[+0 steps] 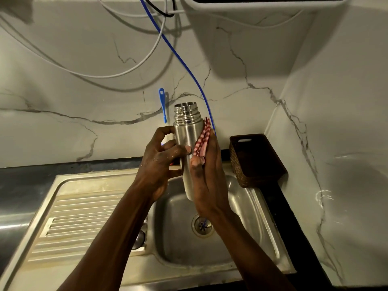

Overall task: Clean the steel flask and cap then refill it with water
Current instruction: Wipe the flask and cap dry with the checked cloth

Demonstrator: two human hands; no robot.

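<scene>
Head view: flask [187, 141] upright, mouth up, over sink [241, 206]; left hand [159, 162] grips its left side, right hand [206, 175] presses cloth [202, 137] on right side.

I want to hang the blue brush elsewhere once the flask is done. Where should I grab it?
Probably by the flat blue handle near its top, pinching from the front: it hangs upright against the wall, and the thin lower end runs behind the left hand.
</scene>
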